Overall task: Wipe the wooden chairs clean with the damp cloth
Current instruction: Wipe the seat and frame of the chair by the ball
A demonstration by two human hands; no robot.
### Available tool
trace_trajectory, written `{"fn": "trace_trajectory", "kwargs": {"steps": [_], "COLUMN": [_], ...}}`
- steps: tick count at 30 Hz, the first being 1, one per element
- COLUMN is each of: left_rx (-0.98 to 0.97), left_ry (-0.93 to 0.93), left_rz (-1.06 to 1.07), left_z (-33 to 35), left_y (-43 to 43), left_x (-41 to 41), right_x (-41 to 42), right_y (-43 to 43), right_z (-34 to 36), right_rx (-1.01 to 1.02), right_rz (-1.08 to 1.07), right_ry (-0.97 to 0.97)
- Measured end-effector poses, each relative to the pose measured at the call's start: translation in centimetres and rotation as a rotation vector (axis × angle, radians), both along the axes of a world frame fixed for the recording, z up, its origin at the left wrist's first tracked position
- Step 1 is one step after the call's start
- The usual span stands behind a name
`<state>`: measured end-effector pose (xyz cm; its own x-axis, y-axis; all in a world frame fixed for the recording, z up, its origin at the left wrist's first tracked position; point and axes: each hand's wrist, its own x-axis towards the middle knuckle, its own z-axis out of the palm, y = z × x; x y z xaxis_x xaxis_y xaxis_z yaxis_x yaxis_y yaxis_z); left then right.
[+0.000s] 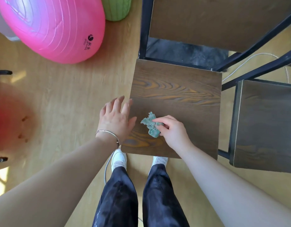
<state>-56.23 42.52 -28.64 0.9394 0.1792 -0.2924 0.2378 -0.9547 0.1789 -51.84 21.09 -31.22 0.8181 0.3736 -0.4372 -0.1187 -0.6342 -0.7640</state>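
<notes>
Right hand (173, 131) pinched crumpled teal cloth (151, 125) on dark wooden chair seat (176, 95), near front-left; cloth's long axis ran roughly front-to-back. Left hand (116, 117) fingers spread, empty, at seat's left edge.

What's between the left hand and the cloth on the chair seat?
Head view: only bare seat wood separates the left hand from the cloth; nothing else lies there.

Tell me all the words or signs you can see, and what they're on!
Pink ball: a round dark logo with two characters and a tiny line of print beside it, too small and blurred to read.
Trousers: faint marks near the bottom edge, not readable.
Chair, cloth, green pot, shoes: no text.
</notes>
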Motion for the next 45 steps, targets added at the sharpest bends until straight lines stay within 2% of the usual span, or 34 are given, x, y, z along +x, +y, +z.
{"fn": "trace_trajectory", "kwargs": {"steps": [4,10,15,21,25,30,33,38,40,43,45], "left_rx": [-0.014,-0.021,0.003,0.002,0.006,-0.004,-0.014,-0.006,-0.009,-0.014,-0.017], "left_ry": [-0.019,-0.010,0.043,0.068,0.100,0.112,0.097,0.091,0.088,0.093,0.104], "left_rz": [-0.063,-0.092,-0.116,-0.133,-0.137,-0.139,-0.128,-0.131,-0.134,-0.134,-0.134], "left_z": [-0.2,-1.0,-1.3,-2.2,-2.5,-2.8,-2.9,-3.0,-3.0,-3.0,-3.1], "left_y": [-3.5,-6.8,-7.8,-8.3,-9.0,-9.6,-9.7,-9.5,-9.5,-9.5,-9.6], "left_x": [2.5,5.1,5.8,5.2,5.0,5.3,5.8,6.3,6.5,6.8,6.9], "right_x": [3.1,5.0,5.0,2.4,1.8,3.3,5.1,7.0,6.7,5.4,4.1], "right_y": [-2.9,-5.9,-8.1,-11.1,-12.1,-9.4,-7.1,-5.6,-6.4,-8.6,-10.3], "right_z": [0.5,0.2,0.7,-0.7,-1.5,-1.4,-1.7,-1.5,-1.1,-0.3,-0.2], "right_rx": [-0.028,-0.091,-0.053,-0.126,-0.423,-0.361,-0.316,-0.386,-0.351,-0.296,-0.279], "right_rz": [-0.065,-0.082,-0.319,-0.513,-0.349,-0.085,0.000,0.095,0.045,-0.129,-0.258], "right_ry": [-0.056,-0.021,0.115,0.226,-0.101,-0.251,-0.148,0.041,0.063,0.065,0.133]}}
